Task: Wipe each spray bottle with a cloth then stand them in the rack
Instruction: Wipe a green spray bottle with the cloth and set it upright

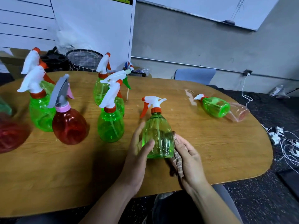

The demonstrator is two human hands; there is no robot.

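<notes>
Light: bright, even, from overhead.
Shadows: soft, under my hands point(139, 152) on the table point(226, 143).
Blur: left-edge bottles point(9, 135) smeared.
Distortion: wide-angle bowing at edges.

There is just one camera, worn on the person's head. It looks forward and down from up close at the wooden table point(210, 151), with both arms reaching in from the bottom. The wide lens also shows the wall point(186, 42) behind and bends the edges.

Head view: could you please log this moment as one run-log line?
step: wiping | left hand: holds green bottle upright | right hand: presses cloth to bottle | table: two bottles lying
</notes>
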